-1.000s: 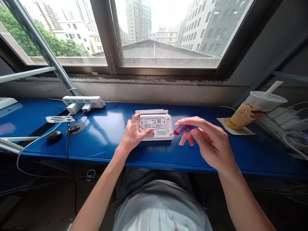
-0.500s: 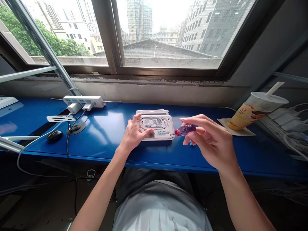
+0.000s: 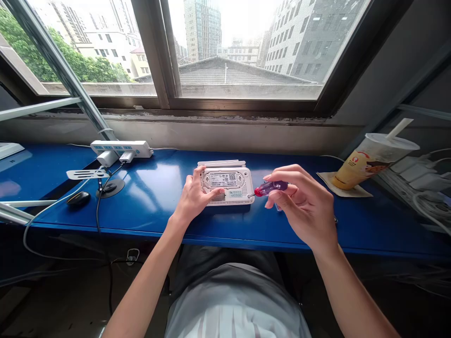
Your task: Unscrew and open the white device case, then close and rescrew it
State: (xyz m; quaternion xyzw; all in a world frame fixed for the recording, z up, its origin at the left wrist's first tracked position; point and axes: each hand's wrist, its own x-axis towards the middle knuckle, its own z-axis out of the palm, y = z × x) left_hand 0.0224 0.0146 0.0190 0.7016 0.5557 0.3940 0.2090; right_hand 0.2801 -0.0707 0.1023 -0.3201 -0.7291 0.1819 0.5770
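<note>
A white router (image 3: 243,180) lies underside up on the blue desk, its label showing and its antennas folded along the far edge. My left hand (image 3: 197,190) is closed around its left end, thumb pressed on the underside and fingers over the far side. In my right hand (image 3: 305,199) is a screwdriver (image 3: 271,187) with a purple and red see-through handle. Its shaft points left, and the tip is at the near right corner of the router. Whether the tip sits in a screw is too small to tell.
A power strip (image 3: 139,149) with plugs and a black mouse (image 3: 78,199) are on the left of the blue desk (image 3: 148,211). To the right, a drink cup (image 3: 362,164) with a straw stands on a napkin (image 3: 361,191). White adapters and cables (image 3: 419,183) lie beyond it.
My right hand has turned slightly on the screwdriver handle and shifted a little left. The left hand and the router stay in place.
</note>
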